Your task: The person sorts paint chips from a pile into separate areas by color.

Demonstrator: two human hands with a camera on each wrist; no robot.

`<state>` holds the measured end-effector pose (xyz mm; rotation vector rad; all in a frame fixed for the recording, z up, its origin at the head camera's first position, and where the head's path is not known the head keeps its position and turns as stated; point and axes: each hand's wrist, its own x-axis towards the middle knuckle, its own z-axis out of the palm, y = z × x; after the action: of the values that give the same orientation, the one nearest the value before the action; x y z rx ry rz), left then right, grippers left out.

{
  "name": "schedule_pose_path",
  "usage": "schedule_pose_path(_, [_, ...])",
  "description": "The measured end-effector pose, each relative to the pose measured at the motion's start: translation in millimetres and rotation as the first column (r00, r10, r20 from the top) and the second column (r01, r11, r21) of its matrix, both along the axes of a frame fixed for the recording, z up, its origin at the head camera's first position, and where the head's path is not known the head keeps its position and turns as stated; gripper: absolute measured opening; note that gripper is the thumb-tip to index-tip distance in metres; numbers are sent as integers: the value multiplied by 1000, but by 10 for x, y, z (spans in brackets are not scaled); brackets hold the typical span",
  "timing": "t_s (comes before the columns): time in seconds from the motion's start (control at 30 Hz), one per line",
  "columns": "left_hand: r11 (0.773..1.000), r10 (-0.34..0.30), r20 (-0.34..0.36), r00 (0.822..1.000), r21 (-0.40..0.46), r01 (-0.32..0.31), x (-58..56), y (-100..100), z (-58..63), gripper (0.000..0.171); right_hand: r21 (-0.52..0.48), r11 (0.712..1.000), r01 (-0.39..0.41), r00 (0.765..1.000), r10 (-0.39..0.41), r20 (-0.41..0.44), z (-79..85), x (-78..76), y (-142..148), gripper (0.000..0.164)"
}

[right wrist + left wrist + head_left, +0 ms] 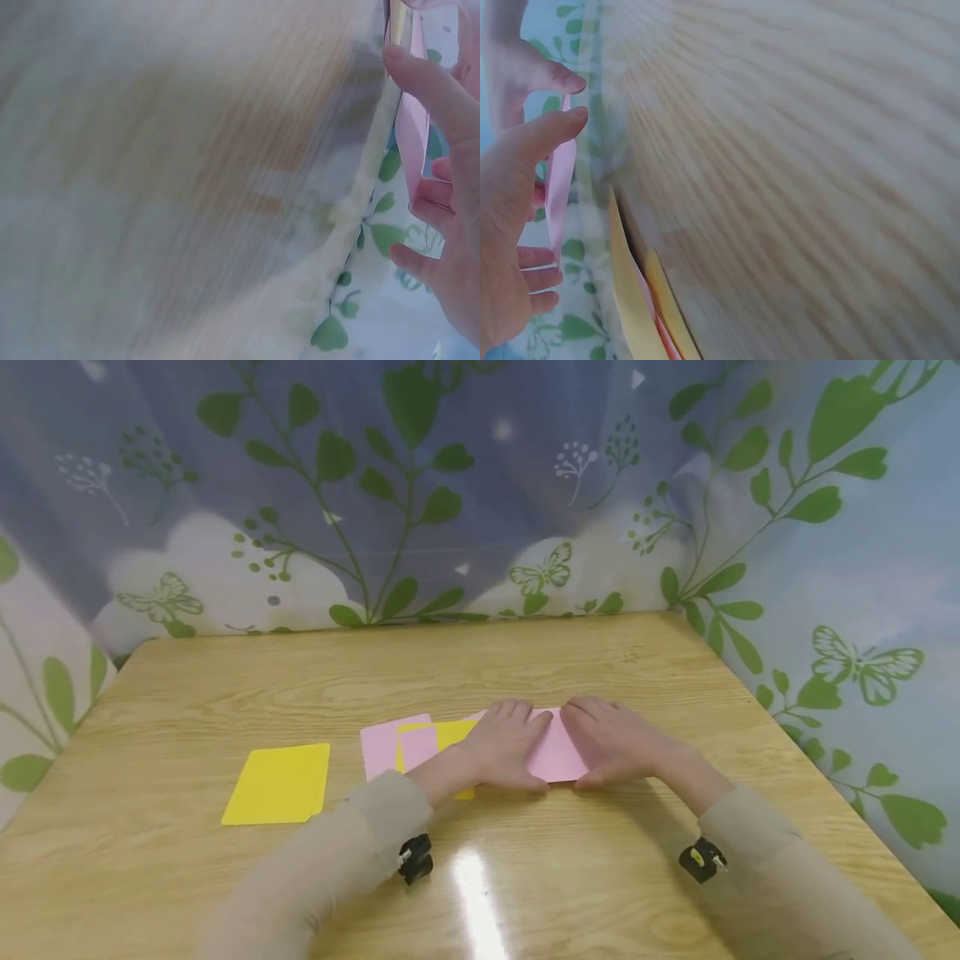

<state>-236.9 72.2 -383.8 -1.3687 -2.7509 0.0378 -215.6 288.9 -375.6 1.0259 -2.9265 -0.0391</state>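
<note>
A flat pink paper sheet [557, 752] lies between my two hands at the right of a row of coloured sheets. My left hand [510, 747] holds its left side, with the thumb at the near edge and the fingers toward the far edge. On the right side my right hand [618, 739] grips it in a similar way. Both wrist views show the pink sheet [560, 187] [412, 142] nearly edge-on between thumb and fingers; it looks slightly raised. Beneath the left wrist, a yellow sheet [453, 735] is partly hidden.
Left of the hands, another pink sheet [378, 747] overlaps the row's yellow one. A separate yellow sheet [277, 785] lies farther left. All are on a wooden table [585, 893], with a leaf-patterned curtain [480, 493] behind and at the sides.
</note>
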Motion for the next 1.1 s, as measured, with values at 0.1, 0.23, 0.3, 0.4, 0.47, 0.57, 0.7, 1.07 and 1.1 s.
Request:
schedule_pose_path(0.1, [1000, -19, -8, 1000, -1, 19, -12, 114, -3, 93, -4, 1000, 16, 1000, -16, -11, -1, 40, 92, 103])
schedule_pose_path(0.23, [1000, -24, -6, 1000, -18, 24, -39, 261, -34, 94, -13, 1000, 22, 1000, -22, -18, -12, 64, 207, 101])
schedule_pose_path(0.3, [999, -24, 2, 1000, -34, 24, -44, 328, -44, 95, -27, 999, 25, 1000, -25, -6, -25, 74, 267, 100])
schedule_pose_path(0.4, [998, -26, 13, 1000, -55, 26, -36, 413, -39, 95, -49, 998, 30, 1000, -29, 10, -47, 80, 347, 99])
schedule_pose_path(0.47, [998, -26, 16, 1000, -63, 27, -39, 458, -39, 95, -43, 999, 32, 999, -32, 7, -64, 77, 392, 98])
schedule_pose_path(0.57, [997, -21, 33, 999, -71, 23, -55, 506, -41, 96, -29, 999, 37, 999, -37, -3, -81, 63, 438, 95])
schedule_pose_path(0.7, [996, 2, 78, 997, -86, 5, -89, 531, -43, 97, -23, 999, 49, 999, -48, 9, -88, 39, 457, 92])
schedule_pose_path(1.07, [994, 11, 133, 991, -106, 3, -141, 587, -91, 97, -12, 999, 52, 998, -51, 47, -104, -7, 483, 93])
schedule_pose_path(1.1, [994, 14, 139, 990, -110, 1, -143, 590, -94, 97, -13, 999, 53, 997, -52, 50, -106, -7, 488, 93])
